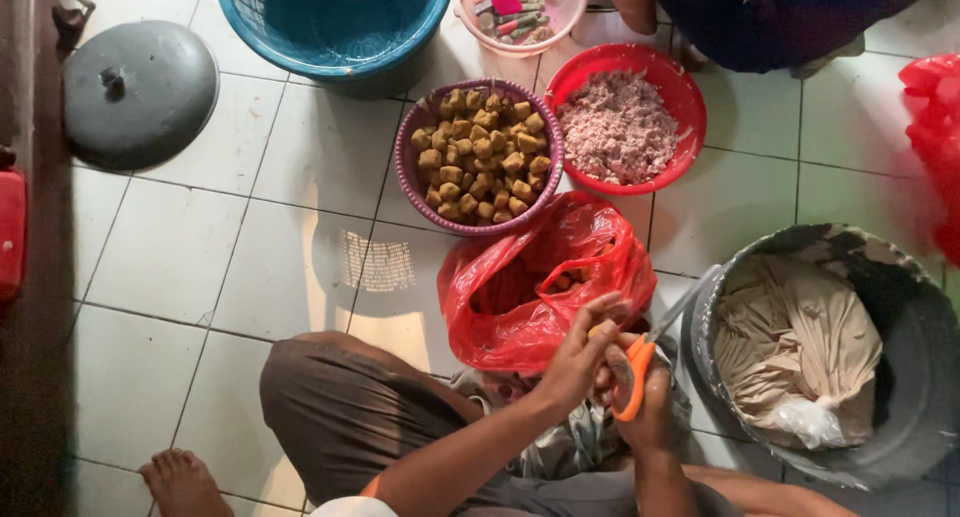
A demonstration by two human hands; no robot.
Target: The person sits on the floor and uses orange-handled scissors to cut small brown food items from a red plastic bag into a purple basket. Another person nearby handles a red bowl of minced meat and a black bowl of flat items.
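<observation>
Soft, even daylight fills the scene, bright on the white tiled floor [250, 237]. A patch of dotted light, cast through a basket weave, lies on the tiles near the purple basket [478, 157]. The left edge sits in deep shadow. Glare shines on the red plastic bag [545, 267]. The red bag at far right [935, 127] is blurred; the centre is sharp.

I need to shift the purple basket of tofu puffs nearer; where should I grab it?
Grip the purple basket by its bare woven rim on the near-left side, coming from above. The red bowl crowds its right, the red bag its near-right, and the puffs are heaped inside.
</observation>
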